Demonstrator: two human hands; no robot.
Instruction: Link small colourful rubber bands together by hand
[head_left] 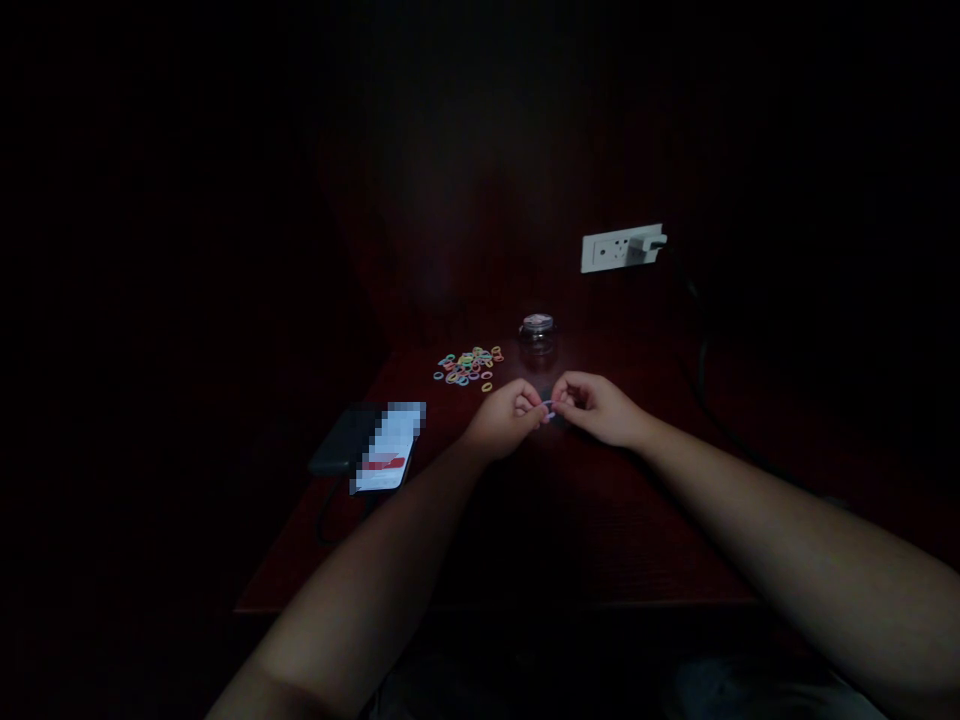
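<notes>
Table: one, dark red, its front edge nearest. Phone: one, screen lit, lying at the left beside a dark flat object. Left hand and right hand: thumb and fingers of each pinching the same small pale band, which sits between them above the table. Rubber bands: many, multicoloured, in a loose heap beyond the left hand. Jar: one, clear, lidded, upright. Wall socket: white, plug inserted.
</notes>
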